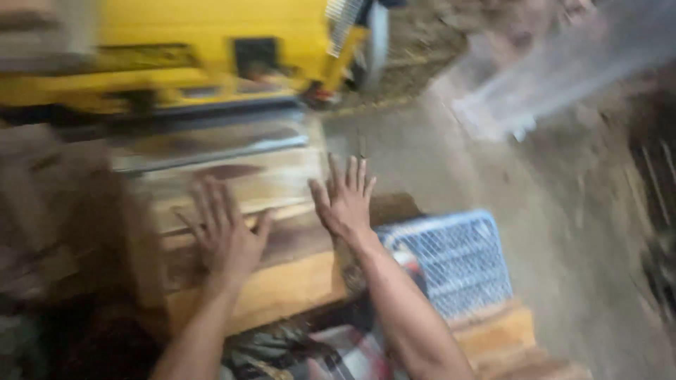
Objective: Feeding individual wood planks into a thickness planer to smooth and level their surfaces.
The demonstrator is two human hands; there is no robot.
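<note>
Plaid cloth (338,359), blurred and nearest the lens at six o'clock, sits between the two bare forearms that rise from the bottom edge.

Head view, the only one, and it is heavily smeared by motion. From that cloth the left hand (225,232) reaches up toward eleven o'clock and lies flat, fingers spread, palm down on a pale wooden board (246,190). The right hand (346,203) lies the same way at the board's right edge, fingers splayed and pointing to twelve o'clock. Neither hand is curled round anything; both press open-palmed on the wood, so nothing is gripped.

The board runs with its long axis from about seven o'clock up toward one o'clock, its far end meeting the metal bed (211,144) of a yellow machine (197,42) that fills the frame from ten to twelve o'clock. So the wood lies directly under both palms and stretches ahead of the fingertips toward the machine. The left hand sits nearer the board's middle, the right nearer its side edge; both look about equally far from the machine's mouth.

At four o'clock from the right hand stands a blue-and-white mesh crate (451,260), just beside the forearm. Bare concrete floor (436,162) spreads toward two o'clock, with a blurred pale streak above it that I cannot identify.
</note>
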